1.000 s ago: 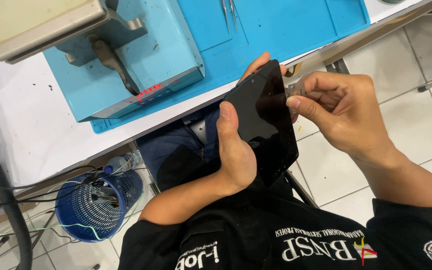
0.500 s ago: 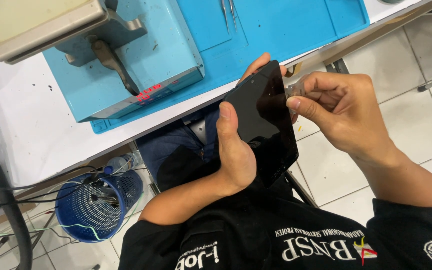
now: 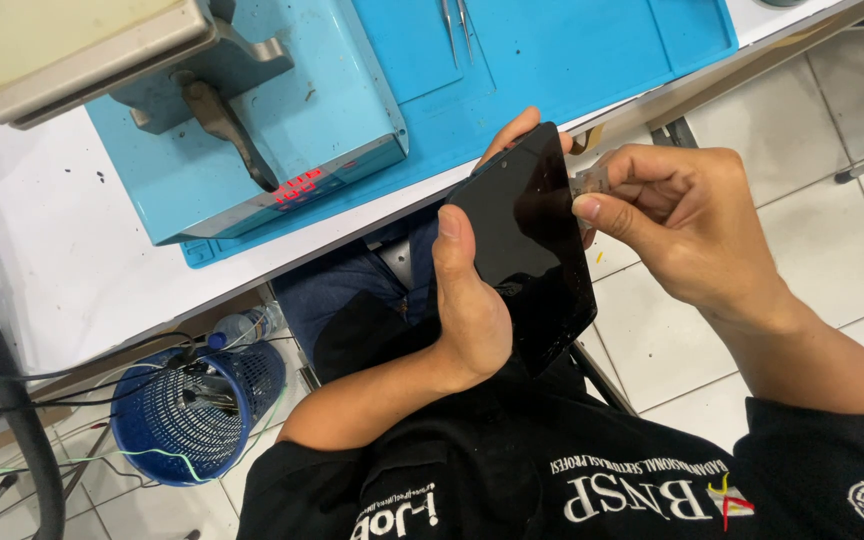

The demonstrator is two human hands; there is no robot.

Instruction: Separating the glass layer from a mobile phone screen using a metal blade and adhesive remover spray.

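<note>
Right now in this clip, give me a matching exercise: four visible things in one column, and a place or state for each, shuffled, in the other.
Things:
1. dark phone screen
2. tweezers
3. blue mesh bin
4. small clear piece

Places or states:
A. on the floor under the bench
B. pinched in the right hand at the screen's edge
C. lying on the blue mat
D. gripped in the left hand over the lap

Pairs: 1-D, 2-C, 3-A, 4-B
</note>
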